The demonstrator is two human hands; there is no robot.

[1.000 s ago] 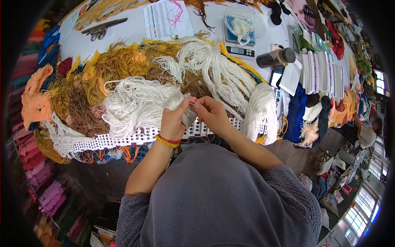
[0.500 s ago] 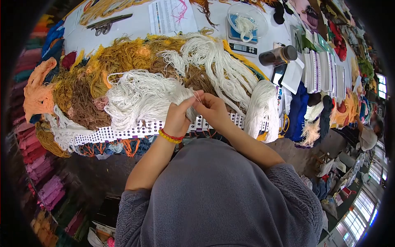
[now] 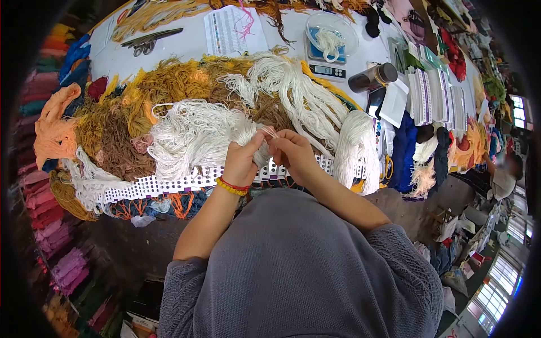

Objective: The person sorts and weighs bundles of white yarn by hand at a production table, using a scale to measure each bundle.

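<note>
Heaped with tangled yarn, the white tabletop (image 3: 186,42) looked unchanged, while left hand (image 3: 241,163) and right hand (image 3: 293,153) had drawn closer, both pinching shut on a thin cream thread (image 3: 271,133) from the fluffy white yarn bundle (image 3: 191,135)

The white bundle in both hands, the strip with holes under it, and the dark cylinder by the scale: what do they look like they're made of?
White bundle: soft matte yarn, likely wool or cotton; loose, kinked strands. The left hand and right hand pinch a few strands. Perforated strip: stiff white card or plastic, with punched holes and printed labels; which one is unclear. Dark cylinder: glossy, probably glass or plastic, given the highlights on it.
</note>
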